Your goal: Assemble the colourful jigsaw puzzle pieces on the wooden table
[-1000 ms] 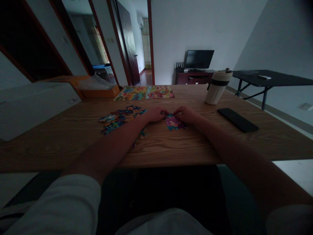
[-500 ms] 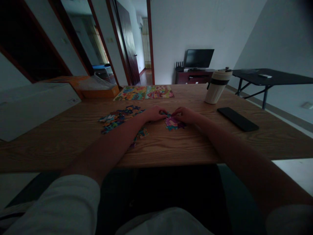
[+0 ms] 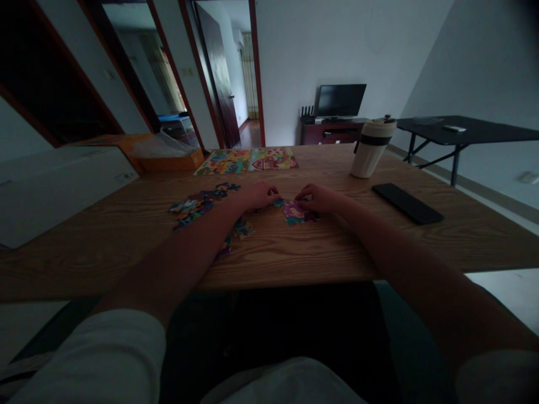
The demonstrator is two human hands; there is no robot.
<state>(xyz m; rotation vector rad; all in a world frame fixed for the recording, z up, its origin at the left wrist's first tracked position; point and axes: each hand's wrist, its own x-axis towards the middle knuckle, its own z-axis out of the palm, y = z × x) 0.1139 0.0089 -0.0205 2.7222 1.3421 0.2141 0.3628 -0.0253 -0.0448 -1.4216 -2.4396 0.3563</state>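
Note:
A small joined section of jigsaw puzzle (image 3: 293,213), pink and purple with teal edges, lies flat on the table. My right hand (image 3: 316,197) rests at its upper right, thumb and fingers closed down on its edge. Just left of the section, my left hand (image 3: 260,196) pinches a teal puzzle piece (image 3: 278,202), with a narrow gap between that piece and the section. A heap of loose puzzle pieces (image 3: 196,206) spreads to the left, partly hidden behind my left forearm. More pieces (image 3: 243,227) lie on the near side of that arm.
A colourful picture sheet (image 3: 229,161) lies at the back of the wooden table (image 3: 328,252). To the right are a cream tumbler (image 3: 373,151) and a black phone-like slab (image 3: 406,203). On the left stand a white box (image 3: 71,188) and an orange box (image 3: 170,161).
My left hand has shifted left, away from the joined section, taking a teal puzzle piece with it. My right hand stays on the section. The view has turned slightly.

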